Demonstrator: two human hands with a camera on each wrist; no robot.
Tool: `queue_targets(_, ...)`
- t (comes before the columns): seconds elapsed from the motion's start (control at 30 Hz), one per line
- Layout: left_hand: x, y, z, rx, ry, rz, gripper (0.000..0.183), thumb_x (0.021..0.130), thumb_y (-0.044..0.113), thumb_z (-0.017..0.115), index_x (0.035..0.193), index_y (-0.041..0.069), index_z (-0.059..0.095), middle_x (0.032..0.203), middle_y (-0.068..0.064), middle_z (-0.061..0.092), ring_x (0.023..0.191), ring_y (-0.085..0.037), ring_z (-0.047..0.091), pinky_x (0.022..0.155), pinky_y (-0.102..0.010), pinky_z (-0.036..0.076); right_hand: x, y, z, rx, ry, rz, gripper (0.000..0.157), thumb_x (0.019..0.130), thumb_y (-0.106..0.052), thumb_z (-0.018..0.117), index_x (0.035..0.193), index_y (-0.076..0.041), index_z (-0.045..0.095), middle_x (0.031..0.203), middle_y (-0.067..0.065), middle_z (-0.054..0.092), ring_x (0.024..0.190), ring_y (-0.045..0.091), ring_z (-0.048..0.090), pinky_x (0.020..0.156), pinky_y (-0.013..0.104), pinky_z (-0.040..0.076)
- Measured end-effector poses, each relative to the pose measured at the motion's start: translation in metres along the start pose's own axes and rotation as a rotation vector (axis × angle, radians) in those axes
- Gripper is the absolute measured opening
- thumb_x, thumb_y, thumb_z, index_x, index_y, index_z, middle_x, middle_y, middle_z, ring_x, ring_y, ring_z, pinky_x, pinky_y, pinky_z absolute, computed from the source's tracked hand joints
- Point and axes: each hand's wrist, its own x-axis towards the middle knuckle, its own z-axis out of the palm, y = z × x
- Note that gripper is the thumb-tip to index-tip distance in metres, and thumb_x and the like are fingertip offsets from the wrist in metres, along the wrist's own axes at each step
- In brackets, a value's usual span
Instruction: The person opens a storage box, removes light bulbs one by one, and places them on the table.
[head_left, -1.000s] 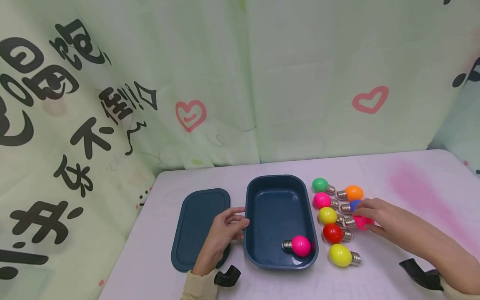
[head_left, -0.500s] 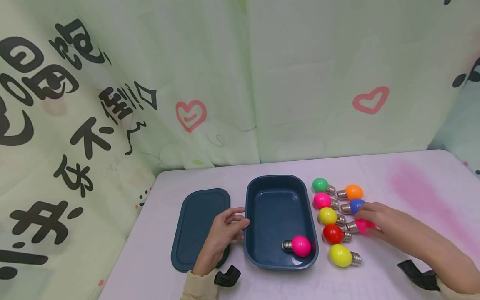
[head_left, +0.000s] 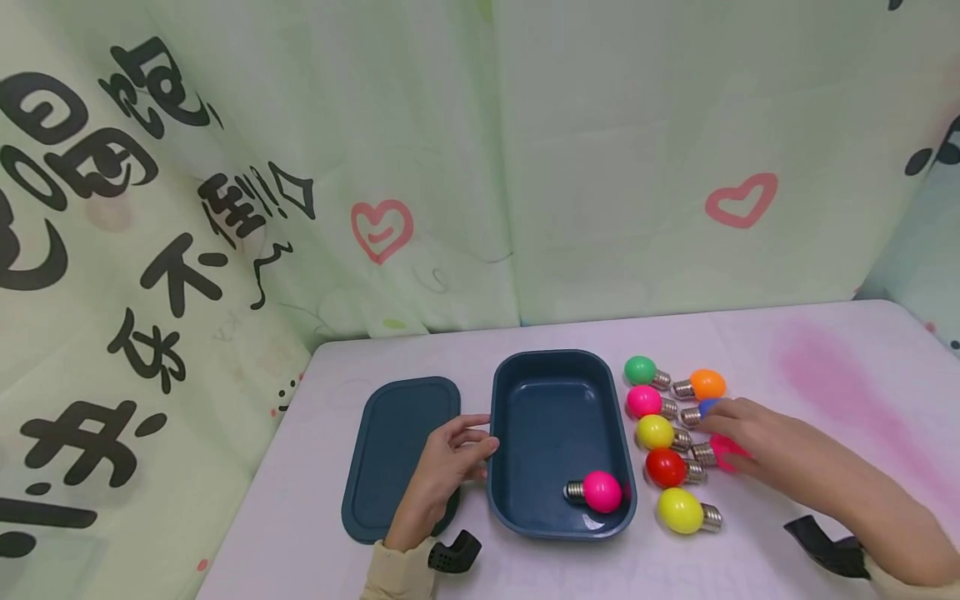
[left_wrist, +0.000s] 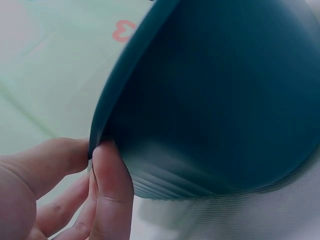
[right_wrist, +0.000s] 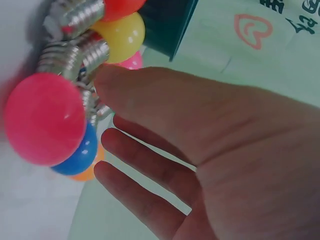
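Observation:
My left hand (head_left: 444, 467) pinches the left rim of a dark blue rectangular box (head_left: 551, 446), thumb on one side of the wall and a finger on the other in the left wrist view. One pink light bulb (head_left: 603, 492) lies inside the box, near its front. To the right, my right hand (head_left: 757, 433) hovers over a blue bulb (head_left: 708, 407) and a pink-red bulb (head_left: 726, 452), partly hiding both. Its fingers are spread and loosely bent in the right wrist view, apart from the nearby pink-red bulb (right_wrist: 45, 119).
Left of the box lies its flat dark lid (head_left: 405, 437). Along the box's right side are a green bulb (head_left: 640, 369), a pink bulb (head_left: 644, 401), a red bulb (head_left: 665, 467) and yellow bulbs (head_left: 681, 511). An orange bulb (head_left: 708, 384) lies farther right. A printed curtain hangs behind.
The pink-red bulb under my right hand has shifted slightly toward the front. My right hand has moved a little left, over the blue bulb. The left hand stays at the box.

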Motion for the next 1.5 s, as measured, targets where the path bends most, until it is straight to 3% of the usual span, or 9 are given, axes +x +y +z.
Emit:
queue_targets(0.2, 0.001, 0.001, 0.001, -0.001, -0.01, -0.005, 0.051, 0.09, 0.021, 0.075, 0.136, 0.007, 0.058, 0.103, -0.007, 0.068, 0.078, -0.012, 0.064, 0.064, -0.025, 0.057, 0.007, -0.019, -0.005, 0.038, -0.016, 0.008, 0.042, 0.071, -0.021, 0.089, 0.11, -0.017, 0.072, 0.113, 0.006, 0.064, 0.103, 0.026, 0.061, 0.072, 0.037, 0.061)
queue_targets(0.37, 0.001, -0.001, 0.0, 0.002, -0.003, -0.003, 0.051, 0.09, 0.021, 0.075, 0.136, 0.007, 0.058, 0.103, -0.007, 0.068, 0.08, -0.012, 0.064, 0.064, -0.026, 0.057, 0.014, -0.036, -0.009, 0.063, -0.014, -0.023, 0.041, 0.076, -0.024, 0.086, 0.114, -0.017, 0.072, 0.118, 0.007, 0.064, 0.11, 0.029, 0.06, 0.075, 0.039, 0.061)
queue_targets(0.73, 0.001, -0.002, -0.001, 0.006, 0.003, -0.012, 0.051, 0.09, 0.022, 0.075, 0.135, 0.008, 0.059, 0.104, -0.008, 0.068, 0.078, -0.013, 0.064, 0.064, -0.024, 0.057, 0.029, -0.069, -0.017, 0.118, -0.008, -0.075, 0.036, 0.086, -0.022, 0.077, 0.12, -0.016, 0.068, 0.122, 0.003, 0.063, 0.11, 0.024, 0.061, 0.079, 0.035, 0.06)
queue_targets(1.17, 0.001, -0.001, -0.001, 0.0, 0.0, -0.007, 0.051, 0.09, 0.021, 0.074, 0.137, 0.006, 0.057, 0.103, -0.007, 0.068, 0.079, -0.013, 0.064, 0.064, -0.026, 0.057, 0.039, -0.09, -0.01, 0.068, 0.054, -0.271, 0.041, 0.084, -0.025, 0.08, 0.119, -0.007, 0.069, 0.117, 0.006, 0.063, 0.107, 0.023, 0.062, 0.08, 0.034, 0.06)
queue_targets(1.5, 0.001, 0.0, 0.0, 0.008, 0.002, -0.009, 0.051, 0.09, 0.022, 0.074, 0.136, 0.007, 0.057, 0.105, -0.008, 0.068, 0.076, -0.012, 0.064, 0.064, -0.026, 0.057, 0.046, -0.101, 0.002, 0.041, 0.033, -0.331, 0.04, 0.083, -0.027, 0.081, 0.117, -0.009, 0.07, 0.111, 0.002, 0.064, 0.103, 0.019, 0.06, 0.077, 0.028, 0.06)
